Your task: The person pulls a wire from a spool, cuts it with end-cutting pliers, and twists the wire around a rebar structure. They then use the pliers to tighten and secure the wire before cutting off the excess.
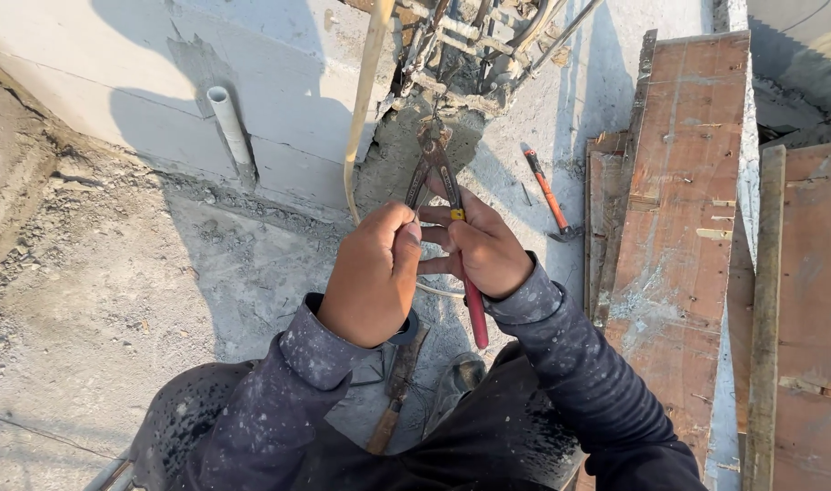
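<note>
Outdoor building site, rough concrete floor (pixel 115 291) in hard sun, a pale block wall (pixel 143 82) along the top left.

Pincers (pixel 436 168), rusty at the head, with red handles and a yellow band, point up and away from the person toward a cage of steel bars (pixel 470 45) rising from a lump of grey concrete at the wall's end. Pincer head sits just below the lowest bars; whether it touches them cannot be told.

Right hand (pixel 481 247) clenched around one pincer handle, whose red end sticks out below the palm. Left hand (pixel 372 273) closed in a fist just beside it, thumb up, touching the other handle; a thin pale wire (pixel 438 291) loops between the two hands. Both arms in dark sleeves spotted with white.

Below the hands, a hammer (pixel 397 386) with a wooden handle lies on the floor between the knees.

Further out: a beige hose (pixel 365 100) hangs down past the left hand; a white pipe (pixel 229 123) stands out of the wall's base. To the right, a second hammer with an orange handle (pixel 547 195) on the concrete, then stained reddish boards (pixel 679 209) with nails showing.
</note>
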